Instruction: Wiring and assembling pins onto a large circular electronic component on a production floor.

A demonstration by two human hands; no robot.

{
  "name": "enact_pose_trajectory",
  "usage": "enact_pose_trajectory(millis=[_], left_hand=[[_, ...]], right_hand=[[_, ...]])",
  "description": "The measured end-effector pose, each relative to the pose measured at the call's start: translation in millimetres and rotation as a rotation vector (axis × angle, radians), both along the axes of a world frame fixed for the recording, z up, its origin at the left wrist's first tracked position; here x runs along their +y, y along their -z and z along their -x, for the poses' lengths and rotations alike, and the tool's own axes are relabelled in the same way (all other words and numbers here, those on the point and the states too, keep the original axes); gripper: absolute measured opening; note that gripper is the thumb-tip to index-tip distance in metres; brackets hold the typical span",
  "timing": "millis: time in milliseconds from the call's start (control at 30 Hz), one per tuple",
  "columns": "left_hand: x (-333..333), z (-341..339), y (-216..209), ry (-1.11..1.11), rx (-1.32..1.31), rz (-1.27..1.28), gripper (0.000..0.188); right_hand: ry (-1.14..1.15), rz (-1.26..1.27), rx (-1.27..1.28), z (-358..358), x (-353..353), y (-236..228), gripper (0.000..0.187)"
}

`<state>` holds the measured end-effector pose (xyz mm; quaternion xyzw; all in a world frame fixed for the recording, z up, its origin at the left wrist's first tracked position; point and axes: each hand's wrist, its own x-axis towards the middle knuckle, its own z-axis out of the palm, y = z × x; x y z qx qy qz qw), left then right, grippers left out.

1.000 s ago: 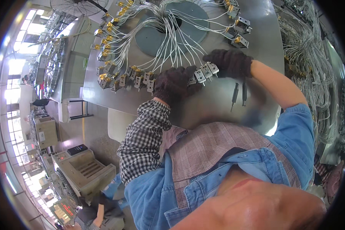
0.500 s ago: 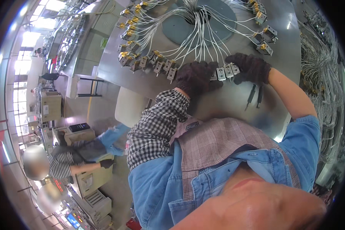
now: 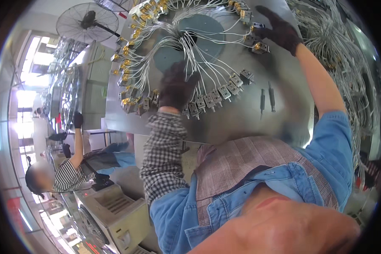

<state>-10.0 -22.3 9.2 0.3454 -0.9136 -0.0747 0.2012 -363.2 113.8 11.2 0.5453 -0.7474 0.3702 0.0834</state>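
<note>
White wires (image 3: 192,59) fanned out in clusters over a broad metal surface (image 3: 249,112), gathered toward its far middle. To the right, just past the surface's edge, a thick mass of grey wires (image 3: 336,59). Well off to the left, a co-worker (image 3: 67,175) in a striped top, one arm extended. At upper left, a round caged fan (image 3: 88,21). Under the gathered wires, a flat grey disc (image 3: 205,23).

Right hand (image 3: 281,34), dark-gloved, at the surface's far right, thumb and forefinger spread wide, just beside metal blocks (image 3: 260,48); cannot tell whether touching any. Left hand (image 3: 175,86), gloved alike, blurred, over the near wires, thumb parted from the fingers; cannot tell whether pinching a strand.

On the surface's right, two slender dark tools (image 3: 262,103), side by side, apart from both hands. Smallest, more metal blocks on wire ends: a curved row to the right of the left hand, others with gold-coloured parts along the left side.
</note>
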Motion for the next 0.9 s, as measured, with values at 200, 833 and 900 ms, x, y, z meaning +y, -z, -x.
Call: enact_pose_trajectory(millis=[200,833,900], left_hand=[[63,70,1,0.340,-0.143,-0.062,0.074],[98,75,-6,0.308,-0.154,-0.410,0.055],[105,78,-9,0.203,-0.218,-0.521,0.059]], right_hand=[[-0.150,-0.225,-0.245,-23,0,3,0.046],[-0.535,-0.724,-0.473,1,3,18,0.064],[-0.694,-0.789,-0.410,-11,9,17,0.073]])
